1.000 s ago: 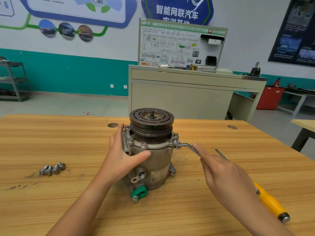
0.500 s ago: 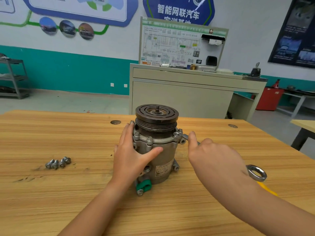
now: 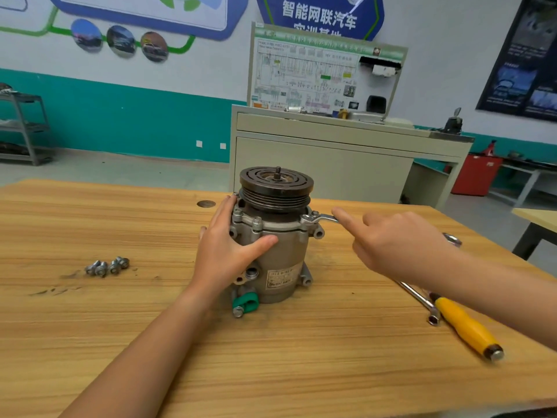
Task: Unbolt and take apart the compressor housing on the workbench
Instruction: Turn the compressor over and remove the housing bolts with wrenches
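Left hand [image 3: 229, 254]: fingers close together up the side of compressor [image 3: 280, 267], thumb splayed across front. Clasp likely braces body against wrench torque.
Right hand [image 3: 401, 245]: index finger straight along shank of wrench [image 3: 313, 220], steering it. Other fingers curl under, seemingly round shank.
Wrench head seated on flange bolt.
Compressor upright mid-workbench [image 3: 271, 372]: dull cast grey metal, grooved dark pulley [image 3: 275, 185] on top.
Loose bolts [image 3: 108, 267] clustered left, well apart.
Yellow-handled screwdriver [image 3: 467, 327] lies right, smooth plastic grip.
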The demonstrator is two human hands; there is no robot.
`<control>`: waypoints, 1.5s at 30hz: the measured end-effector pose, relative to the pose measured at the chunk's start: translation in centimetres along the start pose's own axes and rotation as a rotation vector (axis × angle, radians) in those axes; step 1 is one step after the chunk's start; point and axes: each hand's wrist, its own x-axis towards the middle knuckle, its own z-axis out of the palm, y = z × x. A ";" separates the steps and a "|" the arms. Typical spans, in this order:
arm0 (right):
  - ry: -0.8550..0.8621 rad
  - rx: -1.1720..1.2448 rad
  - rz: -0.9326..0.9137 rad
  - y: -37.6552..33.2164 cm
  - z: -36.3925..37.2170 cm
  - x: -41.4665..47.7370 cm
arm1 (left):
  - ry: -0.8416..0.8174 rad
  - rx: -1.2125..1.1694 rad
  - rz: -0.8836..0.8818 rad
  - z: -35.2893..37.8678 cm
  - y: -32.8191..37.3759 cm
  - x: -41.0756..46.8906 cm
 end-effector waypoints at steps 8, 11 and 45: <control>0.273 0.175 -0.181 2.9 3.6 5.0 | -0.010 -0.017 -0.023 0.0 0.0 0.1; 0.448 0.266 -0.063 3.0 3.3 4.2 | -0.028 -0.024 -0.039 0.0 0.0 0.0; -0.183 -0.058 0.015 -1.9 -4.0 -0.3 | -0.060 -0.041 -0.043 -0.2 0.0 0.1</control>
